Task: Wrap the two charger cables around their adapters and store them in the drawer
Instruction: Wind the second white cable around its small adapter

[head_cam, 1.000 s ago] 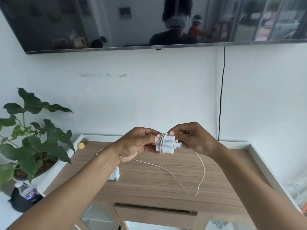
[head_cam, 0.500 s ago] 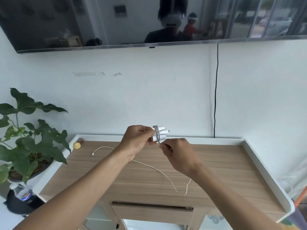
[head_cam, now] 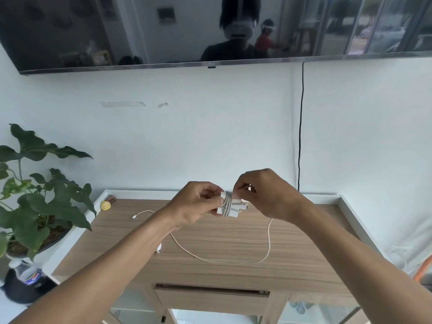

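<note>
While the wooden cabinet top [head_cam: 233, 244] fills the lower middle of my view, I see a potted plant [head_cam: 39, 195] off its left edge, with a plastic bottle [head_cam: 27, 273] below the plant. A small yellow object [head_cam: 105, 205] sits at the cabinet's back left corner. Above the cabinet hangs a dark television [head_cam: 210, 29], and a black cord [head_cam: 301, 127] runs down the wall to the cabinet's back right. The drawer [head_cam: 211, 299] under the front edge is shut. My own forearms cross the cabinet's front, and the left one hides part of a second white piece [head_cam: 159, 248] lying on the wood.

Above the cabinet's back edge, I hold the white adapter [head_cam: 230, 204] between both hands. My left hand [head_cam: 196, 205] is closed around its left end; my right hand [head_cam: 264, 195] pinches the cable at its top right. Several turns of cable [head_cam: 268, 242] circle the adapter, and the loose length drops onto the wood, its connector end lying toward the back left.
</note>
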Demonstrator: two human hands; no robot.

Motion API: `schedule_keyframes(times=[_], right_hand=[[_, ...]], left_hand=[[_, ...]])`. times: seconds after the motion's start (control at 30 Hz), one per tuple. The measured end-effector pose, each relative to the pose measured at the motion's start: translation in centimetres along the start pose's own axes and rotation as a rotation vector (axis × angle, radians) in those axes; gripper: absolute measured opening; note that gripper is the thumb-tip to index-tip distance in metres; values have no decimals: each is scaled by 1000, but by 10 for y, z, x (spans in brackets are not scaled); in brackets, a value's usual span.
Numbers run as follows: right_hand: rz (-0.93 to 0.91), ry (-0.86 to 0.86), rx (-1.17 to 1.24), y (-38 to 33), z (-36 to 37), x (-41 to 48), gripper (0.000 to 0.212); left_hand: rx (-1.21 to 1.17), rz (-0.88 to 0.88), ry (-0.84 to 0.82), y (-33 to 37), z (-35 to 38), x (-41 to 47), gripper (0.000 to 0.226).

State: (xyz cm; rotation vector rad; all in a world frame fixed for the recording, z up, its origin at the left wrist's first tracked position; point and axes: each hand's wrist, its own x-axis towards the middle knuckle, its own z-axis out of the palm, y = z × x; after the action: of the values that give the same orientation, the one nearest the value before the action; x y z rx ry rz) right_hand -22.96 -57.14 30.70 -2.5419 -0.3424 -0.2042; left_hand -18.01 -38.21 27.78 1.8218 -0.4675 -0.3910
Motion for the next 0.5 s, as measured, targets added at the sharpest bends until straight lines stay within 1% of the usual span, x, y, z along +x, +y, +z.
schedule_keyframes(times=[0.07, 0.17, 0.23, 0.3, 0.37, 0.43, 0.5], right_hand=[[41, 0, 168, 0, -4, 1, 11], [87, -36, 361, 4, -6, 3, 13], [107, -41, 466, 10, -2, 3, 16], [117, -13, 582, 14, 6, 2, 20], [127, 47, 676, 15, 19, 1, 26], [137, 131, 671, 14, 33, -2, 31], [127, 201, 535, 13, 48, -6, 34]], left_hand=[[-88, 9, -60, 4, -5, -2, 14], [-168, -7, -165, 8, -13, -3, 29], [-212, -19, -213, 8, -17, -2, 34], [-288, -20, -212, 9, -17, -1, 33], [-391, -18, -195, 8, -14, 0, 38], [-498, -21, -163, 8, -11, 0, 37], [-572, -25, -94, 9, -9, 3, 24]])
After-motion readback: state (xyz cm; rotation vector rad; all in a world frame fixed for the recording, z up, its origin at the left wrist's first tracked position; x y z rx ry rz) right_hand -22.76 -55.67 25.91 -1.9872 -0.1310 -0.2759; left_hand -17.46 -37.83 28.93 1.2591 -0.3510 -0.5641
